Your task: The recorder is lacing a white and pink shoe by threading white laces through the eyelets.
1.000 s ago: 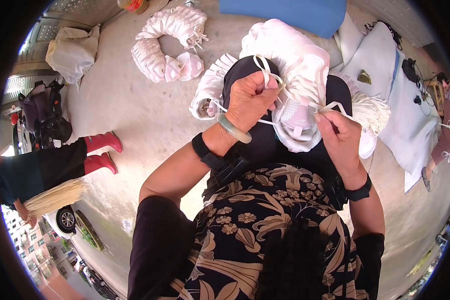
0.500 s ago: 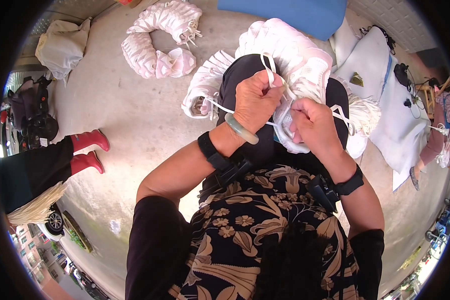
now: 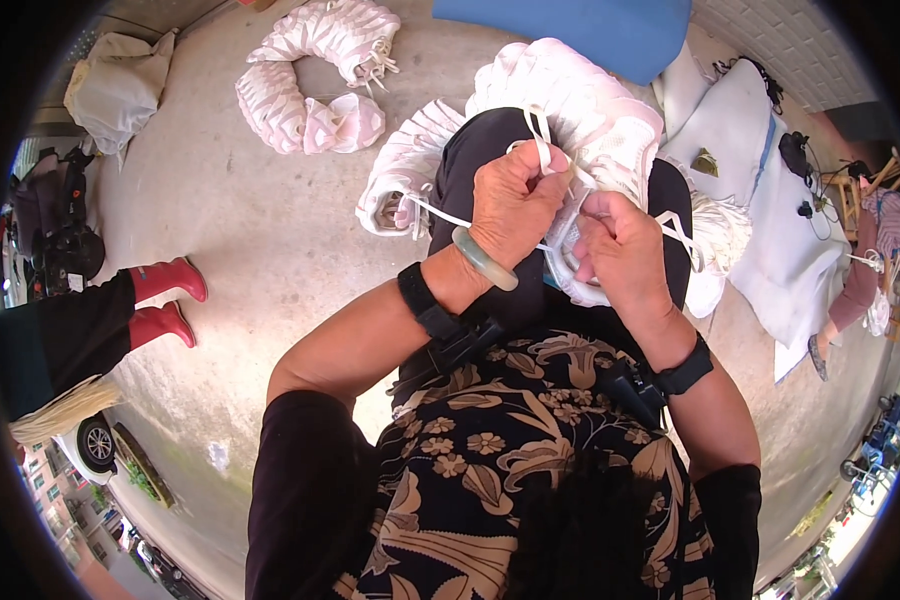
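Item: strung bundle of white pleated pieces [image 3: 590, 110], lying over the person's dark-trousered lap at about 12 o'clock from the hands, its ends spilling down to either side. Left hand [image 3: 515, 205]: closed in a fist round a flat white strap [image 3: 542, 150], which loops up over the knuckles; a pale green bangle [image 3: 483, 260] and a black wrist strap sit on that forearm. Right hand [image 3: 620, 250]: just beside the left at its 4 o'clock, fingers curled and pinched on the strap and on the nearest white piece; the fingertips themselves are hidden, so how tightly they pinch cannot be told. Step in hand, as judged: tying or drawing tight the strap that binds the bundle. The next move appears to call for both hands pulling against each other while the pleats stay gathered. Adjacent: a second, ring-shaped bundle [image 3: 310, 70] on the concrete floor [image 3: 220, 210] at 11 o'clock, well apart; a blue mat [image 3: 590, 25] at 12 o'clock; red boots [image 3: 165, 295] of another person at 9 o'clock.
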The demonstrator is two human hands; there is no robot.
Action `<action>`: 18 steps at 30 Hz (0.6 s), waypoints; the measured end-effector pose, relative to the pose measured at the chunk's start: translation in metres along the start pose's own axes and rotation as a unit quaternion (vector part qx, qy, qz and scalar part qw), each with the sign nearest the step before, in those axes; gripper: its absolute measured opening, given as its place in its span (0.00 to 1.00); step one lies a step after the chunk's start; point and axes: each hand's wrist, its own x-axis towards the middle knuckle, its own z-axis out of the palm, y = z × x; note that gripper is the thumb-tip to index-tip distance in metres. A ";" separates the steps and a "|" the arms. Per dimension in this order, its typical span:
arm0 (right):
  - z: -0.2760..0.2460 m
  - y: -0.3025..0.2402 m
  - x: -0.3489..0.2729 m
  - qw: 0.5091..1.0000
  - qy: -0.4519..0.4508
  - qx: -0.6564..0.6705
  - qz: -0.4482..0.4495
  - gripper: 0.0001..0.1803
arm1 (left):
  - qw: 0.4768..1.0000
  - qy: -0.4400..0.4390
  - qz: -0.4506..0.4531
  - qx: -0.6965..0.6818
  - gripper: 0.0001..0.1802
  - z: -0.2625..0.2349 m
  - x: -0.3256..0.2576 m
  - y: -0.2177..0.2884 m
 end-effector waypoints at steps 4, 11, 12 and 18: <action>0.000 -0.001 0.001 1.000 0.002 -0.018 0.006 0.09 | 1.000 0.004 0.009 -0.002 0.05 -0.002 -0.002 -0.003; 0.001 0.003 0.001 1.000 0.007 0.005 0.013 0.10 | 0.999 -0.025 -0.010 0.030 0.05 -0.010 -0.005 0.003; 0.001 0.004 0.002 1.000 0.007 0.004 0.013 0.10 | 0.998 -0.041 -0.037 0.034 0.06 -0.011 -0.005 0.003; 0.003 0.002 0.002 1.000 0.010 0.006 0.012 0.10 | 0.998 -0.045 -0.035 0.036 0.06 -0.011 -0.003 0.003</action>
